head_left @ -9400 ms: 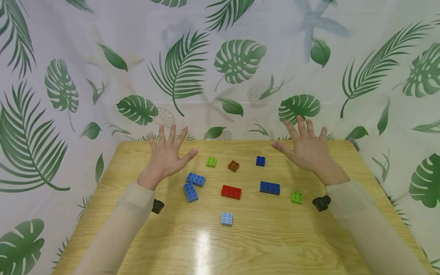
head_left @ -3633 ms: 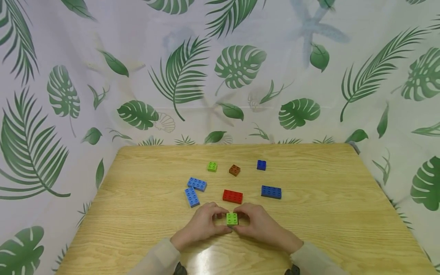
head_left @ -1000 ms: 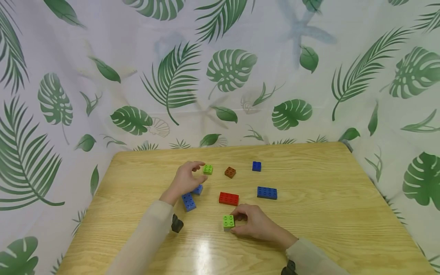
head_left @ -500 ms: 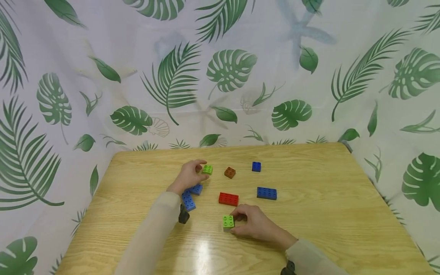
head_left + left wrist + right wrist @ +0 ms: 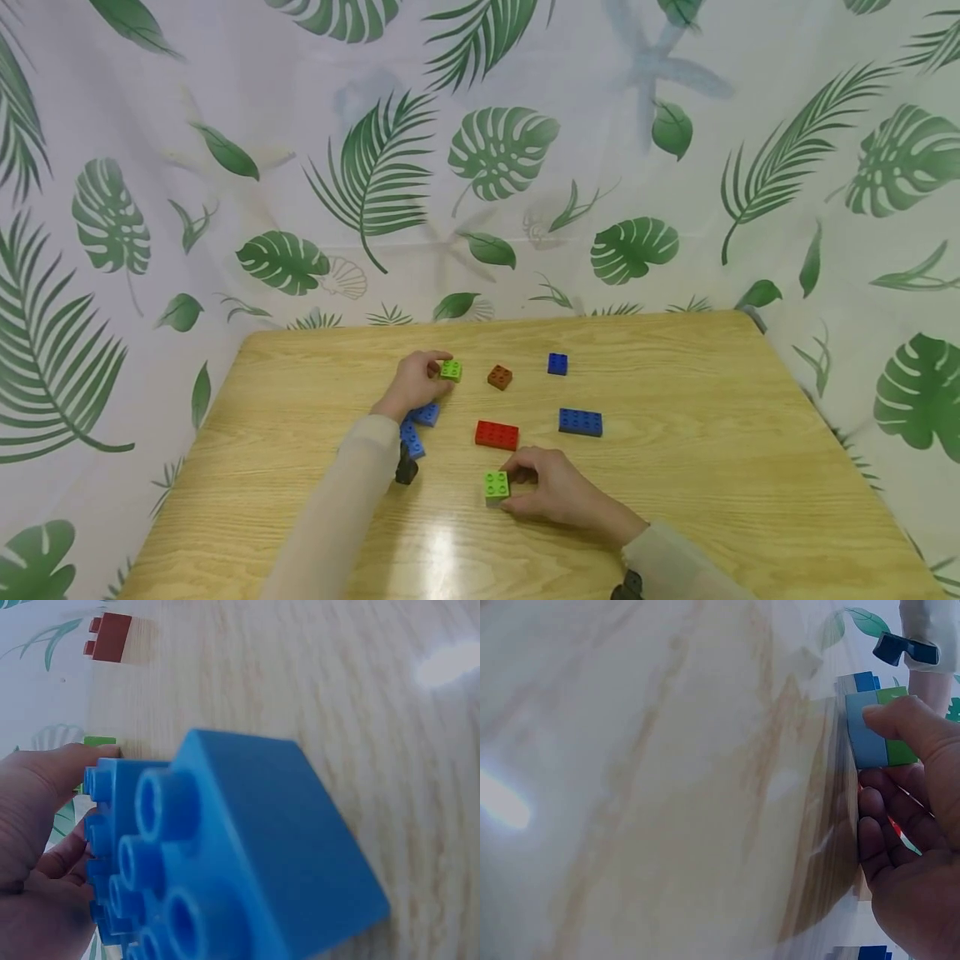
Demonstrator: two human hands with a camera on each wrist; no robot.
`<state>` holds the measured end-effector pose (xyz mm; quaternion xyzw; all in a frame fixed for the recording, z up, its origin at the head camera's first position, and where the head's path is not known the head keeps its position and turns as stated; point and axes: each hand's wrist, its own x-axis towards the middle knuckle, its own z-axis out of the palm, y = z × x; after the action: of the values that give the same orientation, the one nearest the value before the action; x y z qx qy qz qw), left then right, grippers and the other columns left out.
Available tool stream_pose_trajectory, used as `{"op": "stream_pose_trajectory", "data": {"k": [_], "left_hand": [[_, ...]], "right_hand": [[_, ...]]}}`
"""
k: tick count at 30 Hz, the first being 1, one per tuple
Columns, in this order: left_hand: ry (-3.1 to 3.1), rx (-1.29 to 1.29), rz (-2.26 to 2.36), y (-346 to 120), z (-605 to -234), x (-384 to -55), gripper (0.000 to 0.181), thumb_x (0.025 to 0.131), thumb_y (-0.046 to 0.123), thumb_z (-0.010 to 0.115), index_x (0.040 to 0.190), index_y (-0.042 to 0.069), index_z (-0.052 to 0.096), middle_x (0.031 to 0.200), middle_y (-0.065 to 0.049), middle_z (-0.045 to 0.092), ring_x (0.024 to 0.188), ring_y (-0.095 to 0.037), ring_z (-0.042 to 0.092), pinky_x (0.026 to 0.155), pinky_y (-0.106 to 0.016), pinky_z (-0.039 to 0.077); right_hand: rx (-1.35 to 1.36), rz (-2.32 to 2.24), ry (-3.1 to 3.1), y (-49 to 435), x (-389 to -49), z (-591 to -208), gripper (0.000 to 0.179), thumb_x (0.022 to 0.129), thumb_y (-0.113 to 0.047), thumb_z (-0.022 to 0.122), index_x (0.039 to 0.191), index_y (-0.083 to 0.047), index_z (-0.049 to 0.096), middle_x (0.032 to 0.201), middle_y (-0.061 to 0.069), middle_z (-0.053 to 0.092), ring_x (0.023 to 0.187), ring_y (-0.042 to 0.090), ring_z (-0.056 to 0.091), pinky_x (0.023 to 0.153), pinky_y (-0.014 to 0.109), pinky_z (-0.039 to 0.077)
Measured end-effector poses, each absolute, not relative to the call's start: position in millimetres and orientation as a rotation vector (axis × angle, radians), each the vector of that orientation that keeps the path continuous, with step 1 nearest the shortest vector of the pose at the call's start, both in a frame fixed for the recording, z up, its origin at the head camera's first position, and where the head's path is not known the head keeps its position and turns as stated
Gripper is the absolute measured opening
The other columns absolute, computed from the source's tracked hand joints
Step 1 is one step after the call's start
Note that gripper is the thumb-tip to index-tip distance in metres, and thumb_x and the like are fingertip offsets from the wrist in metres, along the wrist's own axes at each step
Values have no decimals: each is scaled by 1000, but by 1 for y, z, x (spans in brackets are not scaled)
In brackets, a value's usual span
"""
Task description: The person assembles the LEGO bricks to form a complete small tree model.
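- Left hand at the far left part of the table, thumb and index finger pinching the far green brick from its two sides.
- Far green brick sits on the table, studs up, left of the brown brick and apart from it. In the left wrist view it is mostly hidden by the fingers and blue bricks.
- Right hand at the near middle, pinching a two-brick stack from its right side; the other fingers are bent below the thumb in the right wrist view.
- Stack: near green brick on top, light-blue brick underneath, upright, studs up. Thumb lies across the side of both.
- Two medium-blue long bricks, upper one and lower one, lie just beside each other under the left wrist, partly covered; can't tell if touching.
- Red long brick lies just beyond the stack, between it and the brown brick.
- Dark-blue long brick right of the red one, apart. Small dark-blue brick farther back, right of the brown one.
- Black device at the left wrist, another at the right; light sleeves on both arms.
- Leaf-print cloth behind the table.
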<state>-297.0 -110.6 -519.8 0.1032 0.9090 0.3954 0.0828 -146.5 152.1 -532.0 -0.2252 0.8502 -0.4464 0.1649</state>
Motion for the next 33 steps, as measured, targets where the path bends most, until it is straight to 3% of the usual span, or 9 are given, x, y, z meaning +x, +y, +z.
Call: {"op": "stream_pose_trajectory", "data": {"k": [16, 24, 33], "left_hand": [[2736, 322, 1135, -108, -519, -298, 41, 93, 13, 80, 132, 6, 70, 120, -18, 66, 104, -29, 60, 93, -47, 53], [2716, 396, 1131, -108, -500, -295, 41, 96, 19, 80, 133, 5, 68, 131, -16, 69, 122, -32, 63, 104, -48, 54], [2720, 537, 1136, -109, -483, -276, 42, 93, 26, 82, 130, 9, 69, 127, -12, 71, 120, -31, 67, 94, -45, 59]], "right_hand": [[-658, -1268, 2429, 153, -147, -534, 29, 87, -24, 87, 112, -15, 75, 107, -5, 71, 96, 8, 66, 85, 23, 55], [-668, -1264, 2427, 154, -146, -532, 30, 87, -24, 87, 112, -14, 74, 108, -4, 71, 96, 7, 64, 84, 23, 55], [-676, -1250, 2444, 155, -148, -531, 30, 86, -24, 87, 112, -13, 75, 107, -3, 71, 95, 10, 65, 84, 24, 55]]}}
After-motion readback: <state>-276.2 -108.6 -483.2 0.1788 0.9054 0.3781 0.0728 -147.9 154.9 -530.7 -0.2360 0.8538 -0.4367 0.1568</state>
